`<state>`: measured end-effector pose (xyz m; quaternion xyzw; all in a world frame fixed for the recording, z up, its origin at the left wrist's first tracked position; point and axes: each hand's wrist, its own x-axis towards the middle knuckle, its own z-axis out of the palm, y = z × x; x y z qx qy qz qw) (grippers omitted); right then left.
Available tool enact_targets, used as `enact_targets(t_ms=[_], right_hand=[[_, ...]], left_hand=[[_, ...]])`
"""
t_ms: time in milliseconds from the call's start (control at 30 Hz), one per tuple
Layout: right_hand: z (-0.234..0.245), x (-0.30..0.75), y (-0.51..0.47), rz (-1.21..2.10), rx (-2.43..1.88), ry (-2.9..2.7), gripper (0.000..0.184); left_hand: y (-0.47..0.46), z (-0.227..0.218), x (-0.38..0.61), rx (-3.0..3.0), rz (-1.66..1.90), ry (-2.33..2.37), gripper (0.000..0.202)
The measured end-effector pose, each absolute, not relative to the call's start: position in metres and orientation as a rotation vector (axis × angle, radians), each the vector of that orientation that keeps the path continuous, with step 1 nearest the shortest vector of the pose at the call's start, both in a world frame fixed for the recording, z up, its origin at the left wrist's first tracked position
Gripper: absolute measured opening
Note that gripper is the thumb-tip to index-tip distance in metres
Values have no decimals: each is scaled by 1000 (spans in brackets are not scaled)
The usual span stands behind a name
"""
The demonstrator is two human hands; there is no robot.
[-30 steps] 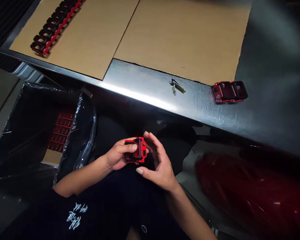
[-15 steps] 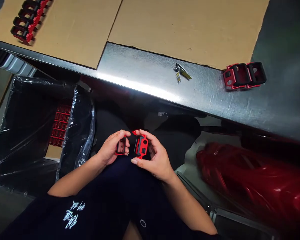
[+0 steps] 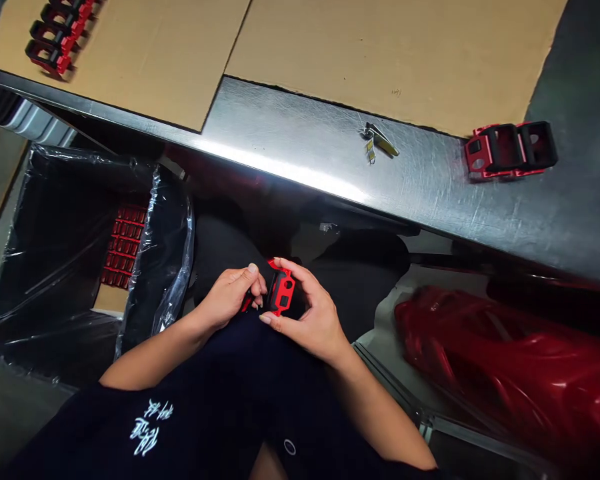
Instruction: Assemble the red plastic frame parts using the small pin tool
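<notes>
Steel table edge point(image 3: 290, 163) lies well ahead; right hand point(image 3: 317, 320) grips red frame point(image 3: 284, 292) beside left hand point(image 3: 230, 297), curled around half-hidden red-black piece point(image 3: 247, 304).

Single view, worn on the head. Looks forward and steeply down over the wearer's dark navy shirt with white lettering point(image 3: 220, 400), which fills the bottom of the frame. Close range: left hand point(image 3: 233, 293) and right hand point(image 3: 315, 317) sit just below centre, forearms entering from lower left and lower right. Frame tilted: front edge of the brushed grey metal surface point(image 3: 290, 133) slants from upper left down to the right. Wide coverage: looks into a black plastic-lined bin point(image 3: 173, 267) at left; glossy red plastic-wrapped bundle point(image 3: 505, 353) at lower right runs off the edge.
</notes>
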<state>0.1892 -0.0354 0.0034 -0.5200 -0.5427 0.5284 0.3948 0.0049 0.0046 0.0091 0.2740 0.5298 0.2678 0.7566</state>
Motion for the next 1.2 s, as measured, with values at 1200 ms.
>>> enact_targets(t_ms=[1200], right_hand=[[3, 188, -29, 1111, -1225, -1544, 82]], left_hand=[[0, 27, -9, 998, 426, 991, 43]])
